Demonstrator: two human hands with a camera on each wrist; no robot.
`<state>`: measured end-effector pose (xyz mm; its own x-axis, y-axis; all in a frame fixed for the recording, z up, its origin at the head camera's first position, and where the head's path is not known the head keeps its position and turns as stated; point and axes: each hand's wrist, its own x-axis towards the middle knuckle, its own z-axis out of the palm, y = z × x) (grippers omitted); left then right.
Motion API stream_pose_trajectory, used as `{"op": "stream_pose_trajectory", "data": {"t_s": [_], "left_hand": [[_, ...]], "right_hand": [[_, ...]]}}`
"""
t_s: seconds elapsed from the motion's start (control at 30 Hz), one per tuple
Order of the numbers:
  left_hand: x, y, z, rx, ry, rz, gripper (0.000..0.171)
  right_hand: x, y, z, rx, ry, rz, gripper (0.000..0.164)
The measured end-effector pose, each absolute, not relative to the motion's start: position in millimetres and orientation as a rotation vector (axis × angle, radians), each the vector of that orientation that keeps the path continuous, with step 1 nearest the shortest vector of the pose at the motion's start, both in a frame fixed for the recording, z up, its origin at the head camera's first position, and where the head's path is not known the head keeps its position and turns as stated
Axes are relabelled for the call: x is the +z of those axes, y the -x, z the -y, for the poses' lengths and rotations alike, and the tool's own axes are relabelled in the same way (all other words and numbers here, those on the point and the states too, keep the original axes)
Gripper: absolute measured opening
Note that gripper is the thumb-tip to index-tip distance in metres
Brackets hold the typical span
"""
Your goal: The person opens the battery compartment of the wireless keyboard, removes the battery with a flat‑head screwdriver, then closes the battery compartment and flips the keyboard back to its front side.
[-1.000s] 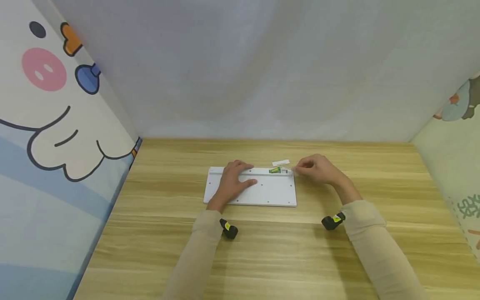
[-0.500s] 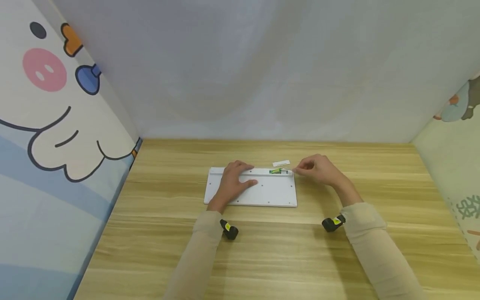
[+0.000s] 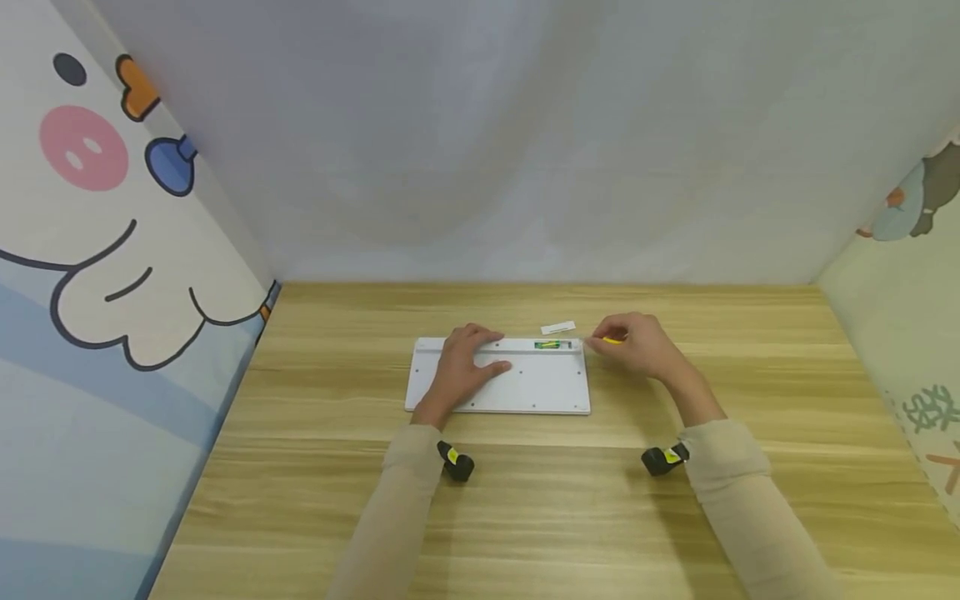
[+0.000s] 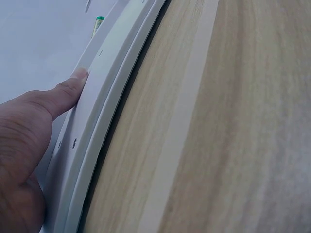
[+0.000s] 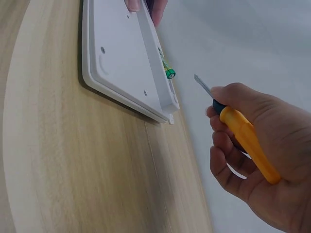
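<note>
A white keyboard [image 3: 551, 387] lies underside up on the table, with small screws across its back. In the slot of its raised far bar sits a green battery [image 3: 552, 344]; its end [image 5: 170, 74] shows above the bar in the right wrist view. My left hand [image 3: 459, 371] holds the keyboard left of its middle, thumb [image 4: 68, 93] on the back and fingers at the far edge. Beside the right end, my right hand [image 3: 637, 343] grips a yellow-handled screwdriver [image 5: 247, 138]. Its metal tip points toward the battery, apart from it in the right wrist view.
Just beyond the keyboard lies a small white cover strip [image 3: 558, 328]. The wooden table [image 3: 540, 517] ends at a pale curtain [image 3: 525, 150] at the back. Printed cartoon panels [image 3: 82, 275] stand left and right. Black camera mounts [image 3: 456, 463] hang from both wrists.
The battery, tilted a second ago, now lies more level in the slot. My right hand has turned slightly, so the yellow handle shows. My left hand keeps its place.
</note>
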<state>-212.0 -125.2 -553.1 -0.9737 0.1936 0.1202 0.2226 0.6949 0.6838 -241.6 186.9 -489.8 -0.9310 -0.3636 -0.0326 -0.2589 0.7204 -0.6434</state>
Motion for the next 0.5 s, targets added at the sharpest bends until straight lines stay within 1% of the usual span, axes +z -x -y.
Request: {"op": "stream_pose_trajectory", "data": {"t_s": [0.27, 0.5], "left_hand": [[-554, 213, 125, -1.152, 0.337, 2.854, 0.052], [-555, 213, 125, -1.157, 0.346, 2.851, 0.051]], "right_hand": [[-489, 232, -189, -1.012, 0.395, -2.846, 0.023], [-496, 219, -193, -1.005, 0.261, -2.947, 0.026]]}}
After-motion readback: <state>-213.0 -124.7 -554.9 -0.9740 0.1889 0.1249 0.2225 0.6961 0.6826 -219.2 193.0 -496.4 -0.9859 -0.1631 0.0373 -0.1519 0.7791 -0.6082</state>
